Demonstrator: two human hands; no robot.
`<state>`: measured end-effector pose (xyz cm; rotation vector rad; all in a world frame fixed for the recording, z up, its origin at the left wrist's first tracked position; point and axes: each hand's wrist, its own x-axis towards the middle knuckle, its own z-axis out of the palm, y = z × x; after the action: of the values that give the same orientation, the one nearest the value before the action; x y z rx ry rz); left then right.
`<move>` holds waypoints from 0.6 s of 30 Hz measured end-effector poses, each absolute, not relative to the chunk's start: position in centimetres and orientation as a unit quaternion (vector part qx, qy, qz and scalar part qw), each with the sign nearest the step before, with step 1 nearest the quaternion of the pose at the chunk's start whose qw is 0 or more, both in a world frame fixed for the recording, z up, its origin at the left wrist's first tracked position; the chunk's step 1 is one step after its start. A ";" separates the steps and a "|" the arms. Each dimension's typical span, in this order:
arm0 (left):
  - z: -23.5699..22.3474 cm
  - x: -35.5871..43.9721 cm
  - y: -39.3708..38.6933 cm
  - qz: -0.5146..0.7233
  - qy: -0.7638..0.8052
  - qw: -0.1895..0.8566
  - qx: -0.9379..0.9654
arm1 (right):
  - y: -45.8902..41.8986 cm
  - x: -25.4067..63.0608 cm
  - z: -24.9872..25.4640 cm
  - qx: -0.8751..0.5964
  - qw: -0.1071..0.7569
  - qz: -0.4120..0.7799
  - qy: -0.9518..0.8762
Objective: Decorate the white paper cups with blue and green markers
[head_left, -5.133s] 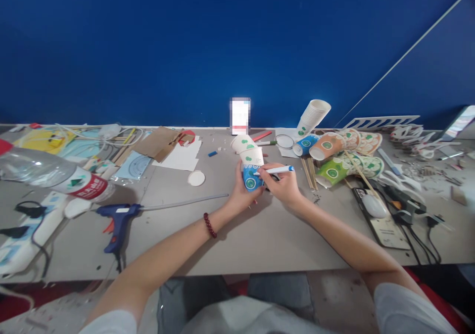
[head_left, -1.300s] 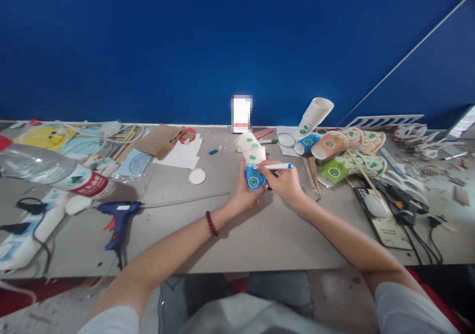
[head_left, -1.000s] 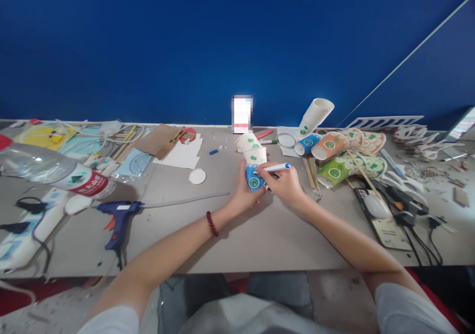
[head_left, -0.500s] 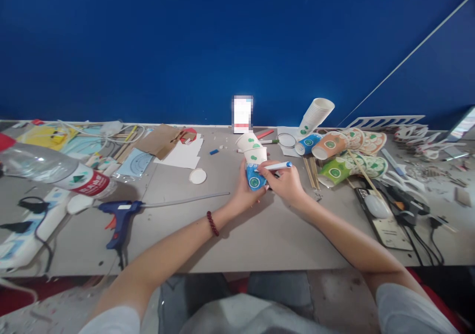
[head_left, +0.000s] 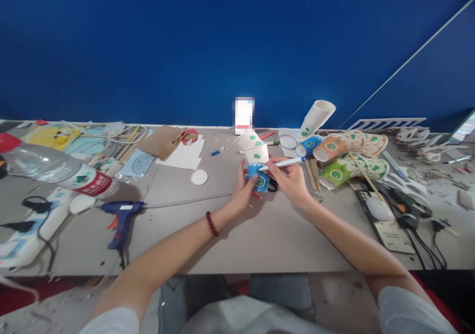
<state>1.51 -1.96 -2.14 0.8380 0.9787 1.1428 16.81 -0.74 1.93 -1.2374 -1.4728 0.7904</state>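
My left hand (head_left: 243, 194) is wrapped around a blue paper cup (head_left: 263, 184) with a green round emblem, its thumb lying across the front. Directly above the blue one stand white paper cups (head_left: 257, 152) with green spots; whether they are joined to it I cannot tell. A white marker pen (head_left: 291, 162) with a blue end is pinched in my right hand (head_left: 293, 180), its tip at the blue cup's upper part. Something black and looped (head_left: 273, 185), partly hidden, lies between the cup and my right hand.
To the left are a blue glue gun (head_left: 124, 213), a large plastic bottle (head_left: 55, 168) and a power strip (head_left: 48, 225). A stack of white cups (head_left: 317, 119), orange cups (head_left: 330, 147), green cups (head_left: 336, 173) and a mouse (head_left: 378, 208) sit on the right. A blue wall rises behind.
The blue cup has turned more upright and my left thumb now crosses its front. My right hand has shifted slightly right and down, with the marker pen tilted along the cup.
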 end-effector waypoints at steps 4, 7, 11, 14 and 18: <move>-1.8 1.1 -1.9 0.509 0.419 0.660 0.360 | -0.9 16.8 1.9 -0.503 0.526 0.336 -0.599; -1.6 1.0 -1.9 0.510 0.393 0.667 0.375 | -1.0 16.8 1.9 -0.496 0.532 0.334 -0.599; -2.0 1.2 -2.0 0.519 0.399 0.660 0.369 | -1.0 16.9 1.8 -0.491 0.531 0.312 -0.616; -2.4 1.4 -2.0 0.526 0.407 0.654 0.360 | -1.0 16.9 1.6 -0.481 0.536 0.313 -0.620; -2.7 1.4 -1.9 0.552 0.398 0.645 0.347 | -1.3 16.9 1.6 -0.470 0.546 0.294 -0.629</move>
<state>1.43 -1.89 -2.70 0.7899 0.9066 1.2572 16.87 -1.26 1.59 -1.1137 -1.4906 0.6980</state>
